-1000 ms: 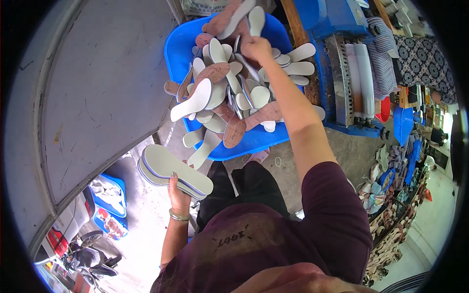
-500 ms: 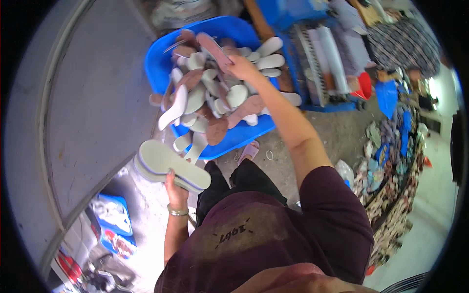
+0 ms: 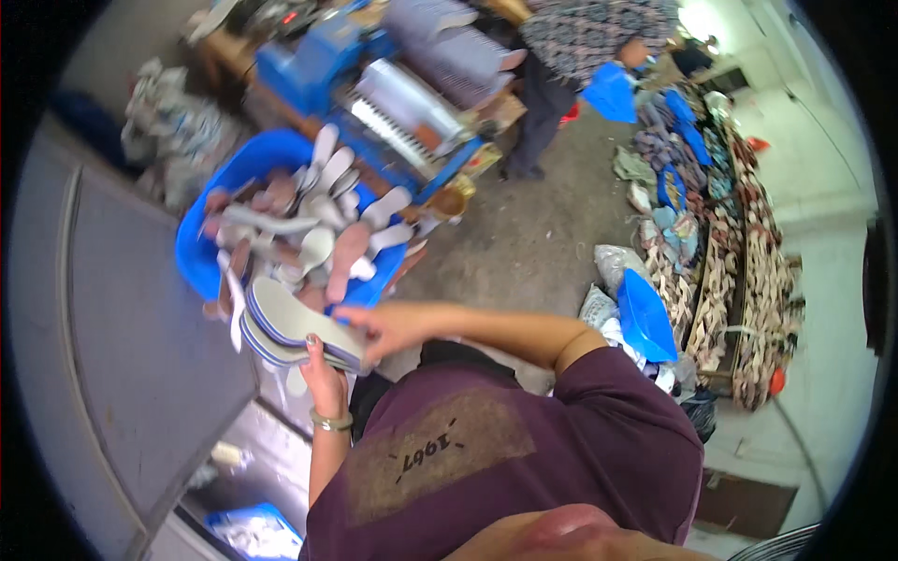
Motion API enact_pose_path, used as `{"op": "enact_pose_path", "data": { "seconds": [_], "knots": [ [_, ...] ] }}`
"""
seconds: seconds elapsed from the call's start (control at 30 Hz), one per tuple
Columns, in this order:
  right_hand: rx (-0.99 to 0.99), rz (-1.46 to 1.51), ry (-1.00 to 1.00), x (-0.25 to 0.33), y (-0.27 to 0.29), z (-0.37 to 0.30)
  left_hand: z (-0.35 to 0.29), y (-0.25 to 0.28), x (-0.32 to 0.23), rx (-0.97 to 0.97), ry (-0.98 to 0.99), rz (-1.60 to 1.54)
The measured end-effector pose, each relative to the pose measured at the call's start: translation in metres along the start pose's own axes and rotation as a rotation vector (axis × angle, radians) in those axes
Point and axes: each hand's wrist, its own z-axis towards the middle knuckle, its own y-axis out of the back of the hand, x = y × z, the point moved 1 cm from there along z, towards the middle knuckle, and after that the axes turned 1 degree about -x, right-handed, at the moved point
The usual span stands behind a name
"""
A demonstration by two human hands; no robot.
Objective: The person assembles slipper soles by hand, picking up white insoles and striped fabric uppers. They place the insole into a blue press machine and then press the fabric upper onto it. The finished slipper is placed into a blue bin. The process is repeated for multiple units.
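A stack of off-white shoe insoles [image 3: 292,318], with blue-edged layers, is held in front of my body. My left hand [image 3: 327,385], with a bangle on its wrist, grips the stack from below, thumb on top. My right hand [image 3: 393,332] is closed around the narrow right end of the same stack, slightly blurred; its fingertips lie along the far edge. Just beyond stands a blue plastic tub [image 3: 195,245] heaped with loose white and pinkish-brown insoles. One pinkish insole [image 3: 348,254] lies on the near right of the heap.
A grey panel [image 3: 150,346] rises on the left. Beyond the tub is a blue machine [image 3: 309,79] with a toothed metal part. Strung insole bundles [image 3: 762,280] and cloth piles line the right side. A blue scoop-shaped piece [image 3: 645,318] sits near my right elbow; grey floor [image 3: 543,224] lies between.
My right hand has come back from the tub to the end of the stack. The left hand still holds the stack. The view has swung, shifting the tub leftward.
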Motion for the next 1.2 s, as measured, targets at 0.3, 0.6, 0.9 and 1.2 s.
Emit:
{"op": "enact_pose_path", "data": {
  "seconds": [0.3, 0.6, 0.9, 1.2],
  "knots": [
    [-0.506, -0.006, 0.031, -0.080, 0.044, -0.183, -0.050, -0.183, 0.101, 0.420, -0.045, 0.272],
    [-0.627, 0.346, 0.067, -0.152, 0.115, -0.333, -0.080, -0.337, 0.193, 0.684, -0.077, 0.812],
    [-0.630, 0.305, -0.024, -0.211, 0.194, -0.355, -0.023, -0.402, 0.202, 0.866, -0.297, 0.832],
    [-0.793, 0.017, -0.031, -0.238, 0.368, -0.309, 0.056, -0.418, 0.118, 0.511, -0.111, 0.256]
  ]
}}
